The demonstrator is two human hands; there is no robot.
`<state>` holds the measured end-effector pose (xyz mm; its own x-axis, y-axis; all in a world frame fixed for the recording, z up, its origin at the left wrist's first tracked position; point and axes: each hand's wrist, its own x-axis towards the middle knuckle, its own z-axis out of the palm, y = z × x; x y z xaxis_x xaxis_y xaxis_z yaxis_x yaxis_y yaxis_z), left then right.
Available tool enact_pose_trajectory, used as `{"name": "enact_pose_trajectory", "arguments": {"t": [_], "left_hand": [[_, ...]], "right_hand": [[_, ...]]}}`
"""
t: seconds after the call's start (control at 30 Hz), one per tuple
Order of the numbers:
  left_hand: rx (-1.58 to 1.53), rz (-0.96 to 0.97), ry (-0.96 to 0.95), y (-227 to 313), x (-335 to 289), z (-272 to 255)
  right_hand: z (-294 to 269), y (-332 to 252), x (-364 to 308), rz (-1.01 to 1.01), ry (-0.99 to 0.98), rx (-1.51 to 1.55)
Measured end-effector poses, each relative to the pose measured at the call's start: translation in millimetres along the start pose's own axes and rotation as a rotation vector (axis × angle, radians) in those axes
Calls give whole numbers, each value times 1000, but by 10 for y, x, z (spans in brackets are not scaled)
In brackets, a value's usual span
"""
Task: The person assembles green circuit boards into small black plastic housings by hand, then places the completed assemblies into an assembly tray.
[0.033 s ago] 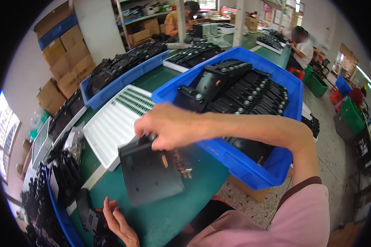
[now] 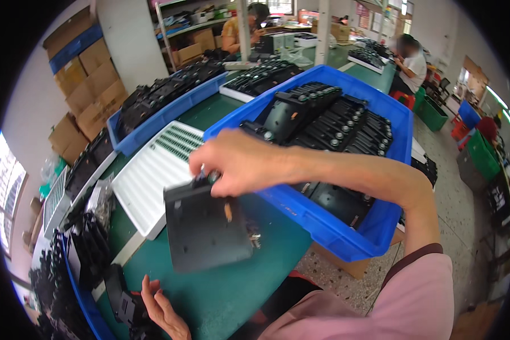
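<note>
My right hand (image 2: pixel 241 164) grips the upper edge of a flat black plastic panel (image 2: pixel 204 232), fingers closed round it. The panel hangs tilted above the green table (image 2: pixel 209 303), with a small orange-brown piece (image 2: pixel 228 212) on its face. Low on the left, my left hand (image 2: pixel 163 309) is open and holds nothing, its fingers stretched out. Beside it lies a black plastic part (image 2: pixel 119 292). Partly hidden behind the panel is a small heap of tiny metal pieces (image 2: pixel 255 239), too blurred to name.
A blue bin (image 2: pixel 300 211) full of black parts stands to the right. Beyond the panel lies a white ribbed tray (image 2: pixel 139 187) with rows of small green-silver pieces. Another blue bin (image 2: pixel 147 133) sits farther back. Two people (image 2: pixel 411 65) (image 2: pixel 241 34) work at the far tables.
My right hand has raised the black panel slightly, and its lower edge sits higher. My left hand has hardly moved. The view has shifted a little.
</note>
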<state>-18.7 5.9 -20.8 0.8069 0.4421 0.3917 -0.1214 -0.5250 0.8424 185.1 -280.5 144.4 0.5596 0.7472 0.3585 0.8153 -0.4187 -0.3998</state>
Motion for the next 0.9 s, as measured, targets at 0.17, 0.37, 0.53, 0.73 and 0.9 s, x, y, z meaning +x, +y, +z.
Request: {"name": "enact_pose_trajectory", "arguments": {"t": [0.17,0.37,0.53,0.73,0.9], "left_hand": [[17,-34,26,-46,-3,-58],[24,-35,-7,-72,16,-32],[28,-25,-23,-51,18,-9],[-11,-65,-5,15,24,-25],[40,-85,-30,228,-3,-39]], "right_hand": [[-1000,343,-504,288,180,-170],[-1838,952,-1380,702,378,-315],[-1765,1367,-1845,948,393,-334],[-1685,1379,-1834,945,336,-319],[-1942,1339,-1904,982,530,-122]]}}
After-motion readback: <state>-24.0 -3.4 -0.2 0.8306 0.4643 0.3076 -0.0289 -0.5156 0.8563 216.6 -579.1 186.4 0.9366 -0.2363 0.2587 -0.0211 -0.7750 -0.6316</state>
